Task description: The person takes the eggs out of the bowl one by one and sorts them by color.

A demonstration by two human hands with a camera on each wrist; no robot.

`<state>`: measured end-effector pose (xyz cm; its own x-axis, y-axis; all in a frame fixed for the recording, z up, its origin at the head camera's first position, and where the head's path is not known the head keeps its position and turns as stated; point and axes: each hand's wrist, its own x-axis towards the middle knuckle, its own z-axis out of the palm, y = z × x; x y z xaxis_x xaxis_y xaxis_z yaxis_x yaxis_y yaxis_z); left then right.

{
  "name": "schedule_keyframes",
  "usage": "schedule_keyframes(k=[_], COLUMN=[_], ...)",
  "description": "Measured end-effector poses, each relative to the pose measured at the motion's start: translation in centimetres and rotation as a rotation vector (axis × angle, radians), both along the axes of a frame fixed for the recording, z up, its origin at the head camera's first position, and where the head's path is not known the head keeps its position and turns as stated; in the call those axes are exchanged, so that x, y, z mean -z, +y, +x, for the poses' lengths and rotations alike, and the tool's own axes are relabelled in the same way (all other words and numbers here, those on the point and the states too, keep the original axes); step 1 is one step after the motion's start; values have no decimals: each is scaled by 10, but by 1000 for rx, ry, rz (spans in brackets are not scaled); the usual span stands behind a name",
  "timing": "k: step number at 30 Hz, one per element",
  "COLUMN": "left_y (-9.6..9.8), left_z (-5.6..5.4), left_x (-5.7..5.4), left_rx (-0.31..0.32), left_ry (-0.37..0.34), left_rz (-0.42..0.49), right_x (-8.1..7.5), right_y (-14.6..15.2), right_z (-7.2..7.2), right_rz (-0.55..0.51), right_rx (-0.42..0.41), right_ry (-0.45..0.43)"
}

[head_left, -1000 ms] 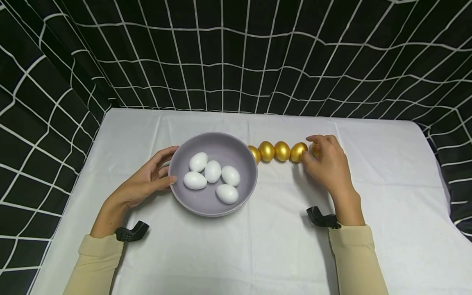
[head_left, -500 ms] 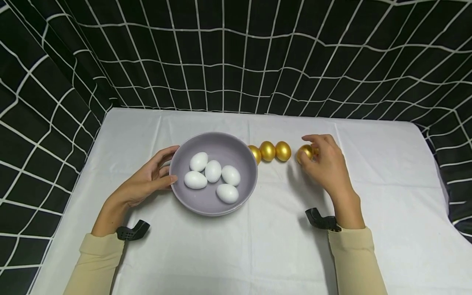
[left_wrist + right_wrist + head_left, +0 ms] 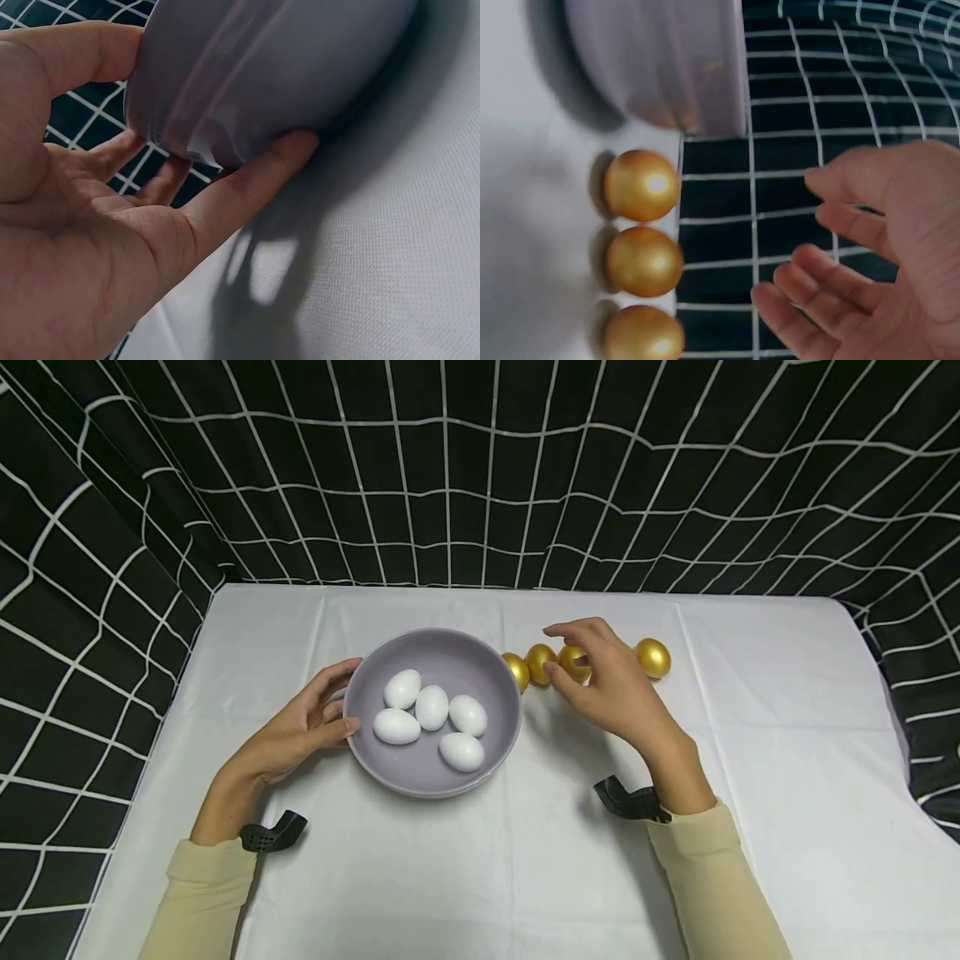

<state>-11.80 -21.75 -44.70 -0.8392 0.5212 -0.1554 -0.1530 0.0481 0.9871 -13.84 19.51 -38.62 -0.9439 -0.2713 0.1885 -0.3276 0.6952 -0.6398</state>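
Observation:
A grey-purple bowl [image 3: 431, 652] holds several white eggs [image 3: 432, 708]. At its left side, my left hand [image 3: 303, 718] rests spread fingers against the outer wall, thumb tip at the rim; in the left wrist view a finger [image 3: 255, 180] touches the wall low down. To the right of the bowl, my right hand [image 3: 611, 685] is over a row of gold eggs, holding nothing, its fingers loosely bent. A gold egg [image 3: 542, 664] stands between two others. The right wrist view shows three gold eggs [image 3: 643, 185] beside the bowl. Another gold egg [image 3: 653, 658] sits right of the hand.
A white cloth [image 3: 420, 877] covers the table. Black fabric [image 3: 480, 468] with a white grid hangs behind the table and at its sides. A black wrist camera [image 3: 633, 800] is strapped to each wrist.
My right hand slid one gold egg rightward out of the row, then let it go and moved left over the remaining eggs. The left hand and bowl stayed put.

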Motion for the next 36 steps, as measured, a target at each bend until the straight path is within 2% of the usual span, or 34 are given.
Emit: schedule_keyframes(k=[7,14,18,25,32,36], left_y=[-1,1,-1,-3,7,6], left_z=[-1,1,3,5,9,9], left_x=[2,5,3,-3,1,1], left_rx=[9,19,17,5,-22,-47], left_ry=[3,-3,6,21,12,20], left_rz=[19,11,-8,-10,20,17], right_x=[-16,-19,-19,-18,-12,-6], right_y=[-25,-46,-57,-76,-88,-94], right_z=[-3,-3,-5,-5,-1,0], right_rz=[24,109,143,184,384,432], right_rx=[-169,-265,-322,-419,-432,-449], right_ry=[-17,-40,-46,-116,-158,-133])
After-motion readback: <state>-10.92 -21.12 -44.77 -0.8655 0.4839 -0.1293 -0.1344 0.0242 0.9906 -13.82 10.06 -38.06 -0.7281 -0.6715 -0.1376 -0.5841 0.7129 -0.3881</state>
